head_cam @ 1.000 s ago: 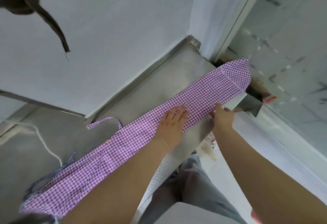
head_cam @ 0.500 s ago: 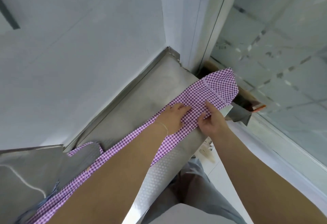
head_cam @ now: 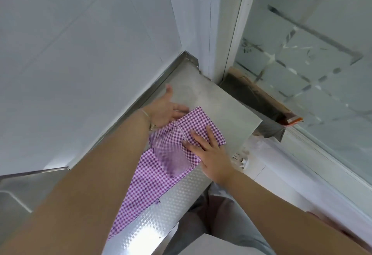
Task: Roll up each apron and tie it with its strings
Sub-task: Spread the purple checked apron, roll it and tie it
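Note:
A purple-and-white checked apron (head_cam: 161,166), folded into a long strip, lies along the steel counter (head_cam: 227,113). Its right end has been folded back over itself and now stops short of the counter's right edge. My right hand (head_cam: 209,154) presses flat on that folded end with straight fingers. My left hand (head_cam: 167,109) hovers at the far side of the fold, fingers spread and blurred, its fingertips at the cloth's edge. The apron's strings are hidden from view.
A white wall backs the counter, with a raised steel lip (head_cam: 141,103) along it. A frosted glass panel (head_cam: 312,73) stands to the right, beyond a gap holding a grey bag (head_cam: 269,130). The counter's dimpled front edge (head_cam: 161,214) faces me.
The apron's right end, which hung past the counter edge, has been folded back onto the strip. My right hand went from pinching the cloth to pressing flat; my left hand lifted off toward the wall.

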`<state>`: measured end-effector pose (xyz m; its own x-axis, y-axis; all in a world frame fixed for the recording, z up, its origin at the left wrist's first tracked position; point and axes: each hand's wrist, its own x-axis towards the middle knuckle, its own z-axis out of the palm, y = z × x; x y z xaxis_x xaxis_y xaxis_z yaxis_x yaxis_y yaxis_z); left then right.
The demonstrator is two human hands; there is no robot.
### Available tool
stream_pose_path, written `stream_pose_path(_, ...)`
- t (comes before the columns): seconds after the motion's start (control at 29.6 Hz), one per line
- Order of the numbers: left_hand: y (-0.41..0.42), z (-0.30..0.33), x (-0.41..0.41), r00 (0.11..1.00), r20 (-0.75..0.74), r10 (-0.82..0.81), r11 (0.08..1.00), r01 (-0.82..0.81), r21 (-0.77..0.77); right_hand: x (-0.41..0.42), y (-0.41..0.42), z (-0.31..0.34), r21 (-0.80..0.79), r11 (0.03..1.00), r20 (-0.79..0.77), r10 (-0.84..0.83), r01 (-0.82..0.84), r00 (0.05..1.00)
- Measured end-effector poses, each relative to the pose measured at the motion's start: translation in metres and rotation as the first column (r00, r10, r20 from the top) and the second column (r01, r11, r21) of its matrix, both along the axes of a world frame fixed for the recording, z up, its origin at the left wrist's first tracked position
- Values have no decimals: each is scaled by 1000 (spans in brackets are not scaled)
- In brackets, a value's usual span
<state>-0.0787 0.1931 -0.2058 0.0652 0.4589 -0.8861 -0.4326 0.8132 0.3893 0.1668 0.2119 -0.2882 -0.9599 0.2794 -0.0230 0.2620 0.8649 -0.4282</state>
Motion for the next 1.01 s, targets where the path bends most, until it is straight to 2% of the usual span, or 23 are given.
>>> stream_pose_path(0.07,-13,7,-8,978,-63,-197,980,198,9,1,0,-7,8,999,50,47,-47,998)
stream_pose_path(0.1,-22,6,-8,931,-153,-331,943,331,-21,2,-2,-8,23,998,59,57,-59,997)
stream_pose_path(0.14,-30,4,-4,837,-288,-465,883,462,-80,4,-2,-10,53,995,65,76,-79,995)
stream_pose_path(0.2,-51,-11,8,527,-594,-608,760,604,-242,6,-1,-16,94,991,70,93,-99,993)
stream_pose_path(0.24,-62,-17,20,370,-721,-585,754,576,-316,6,-2,-19,111,989,68,91,-98,994)
stream_pose_path(0.3,-89,-24,59,92,-908,-408,826,461,-324,4,-2,-20,142,985,58,86,-93,995)
stream_pose_path(0.37,-110,-23,111,-125,-968,-217,853,459,-250,3,-4,-20,161,984,53,74,-81,996)
stream_pose_path(0.41,-116,-28,132,-192,-964,-183,835,488,-256,3,-4,-19,153,986,64,58,-68,996)
stream_pose_path(0.44,-124,-39,145,-232,-950,-208,810,503,-300,2,-4,-18,142,988,78,53,-64,996)
stream_pose_path(0.54,-142,-70,150,-145,-913,-381,811,422,-405,2,-2,-17,129,984,92,114,-125,989)
stream_pose_path(0.61,-150,-86,147,-115,-896,-430,801,410,-437,6,0,-14,127,983,38,126,-130,991)
stream_pose_path(0.64,-153,-91,147,-128,-892,-433,792,419,-444,9,-1,-8,97,993,-19,64,-61,998)
stream_pose_path(0.68,-155,-95,146,-145,-890,-433,783,428,-451,11,-3,-1,9,997,-77,-79,80,994)
stream_pose_path(0.71,-155,-97,146,-156,-889,-431,779,432,-454,13,-5,8,-139,947,-109,-305,290,946)
stream_pose_path(0.74,-154,-96,146,-150,-888,-434,781,429,-454,13,-7,17,-332,795,-56,-553,507,831)
stream_pose_path(0.78,-154,-95,146,-147,-886,-440,783,421,-458,12,-8,24,-533,536,80,-738,654,670)
stream_pose_path(0.81,-153,-94,147,-142,-884,-446,783,415,-462,9,-9,32,-691,242,250,-804,681,540)
stream_pose_path(0.84,-153,-95,147,-132,-882,-452,785,412,-463,6,-10,38,-788,3,369,-799,616,476)
stream_pose_path(0.91,-153,-90,147,-106,-877,-469,781,413,-468,1,-13,42,-862,-322,490,-729,392,478)
stream_pose_path(0.95,-153,-88,147,-84,-876,-476,781,418,-464,-3,-19,43,-849,-431,528,-669,305,523)
stream_pose_path(1.01,-151,-81,146,-45,-882,-469,785,437,-439,-11,-36,46,-798,-517,587,-546,310,598)
